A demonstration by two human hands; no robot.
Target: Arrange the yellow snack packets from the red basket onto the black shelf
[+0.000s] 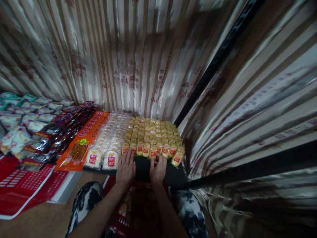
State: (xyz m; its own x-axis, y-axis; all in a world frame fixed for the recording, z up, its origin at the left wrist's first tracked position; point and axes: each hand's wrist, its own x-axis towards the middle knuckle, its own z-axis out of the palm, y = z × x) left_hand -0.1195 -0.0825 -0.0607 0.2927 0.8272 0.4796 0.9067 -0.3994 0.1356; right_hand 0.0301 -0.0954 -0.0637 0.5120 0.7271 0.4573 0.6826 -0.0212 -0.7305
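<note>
Rows of small yellow snack packets (146,135) with red labels stand close together on a black shelf (143,167). My left hand (126,168) rests at the front left of these rows, fingers stretched out and touching the front packets. Just to the right, my right hand (158,168) has its thumb and fingers closed around the lower part of a yellow snack packet (153,152) in the front row. At the right end, one packet (177,158) leans over, tilted away from its neighbours. White round crackers in clear wrappers (111,160) stand left of my left hand.
An orange snack bag (81,142) and dark red packets (65,124) lie farther left, beside white-and-green packets (32,109). A red basket (27,185) is at lower left. Striped curtain sheeting (138,59) hangs behind; a black post (198,89) rises at right.
</note>
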